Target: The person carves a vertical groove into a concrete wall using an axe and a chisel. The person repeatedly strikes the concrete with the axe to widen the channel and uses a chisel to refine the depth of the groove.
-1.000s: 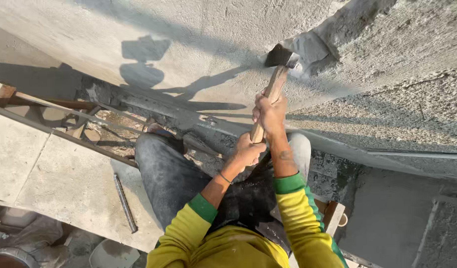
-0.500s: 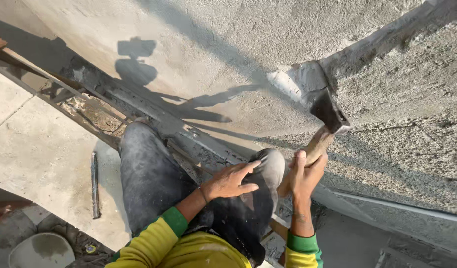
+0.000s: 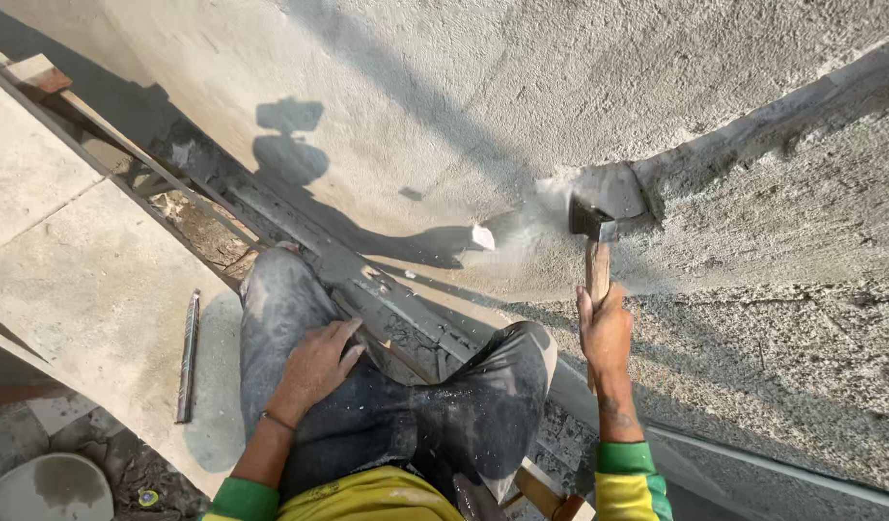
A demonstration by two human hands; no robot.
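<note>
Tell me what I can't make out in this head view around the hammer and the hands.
- Hammer head: its striking face is lost in dust against the plaster wall.
- Handle: the lower end is covered by the right hand.
- Left hand: the palm lies flat on the thigh, so its underside is hidden.
- Basin: cut off by the bottom edge.

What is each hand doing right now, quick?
Left hand: open, resting flat on the thigh of the dusty dark trousers.
Right hand: closed around the wooden-handled hammer.
</note>
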